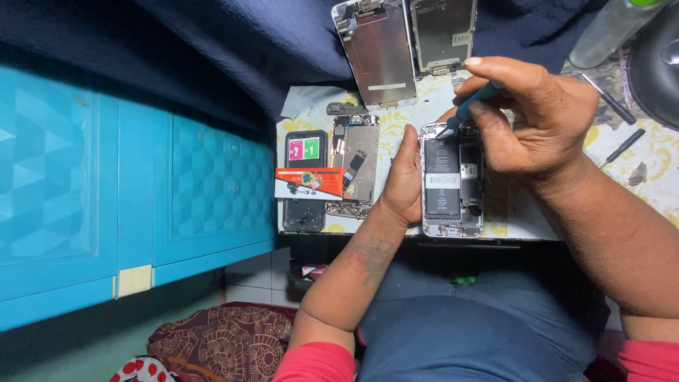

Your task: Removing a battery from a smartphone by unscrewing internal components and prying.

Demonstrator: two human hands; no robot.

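Opened phone [453, 180] lies at the tabletop's [636, 152] near edge, left hand [403, 177] flat against its side, right hand [530, 117] fingers pinched round a teal screwdriver [475, 102], whose tip, probably on a screw, could slip and gouge the board.

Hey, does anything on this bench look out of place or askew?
Mostly no. The orange card lies crosswise over the dark phone, its end overlapping the bare phone frame. The opened phone sits straight.
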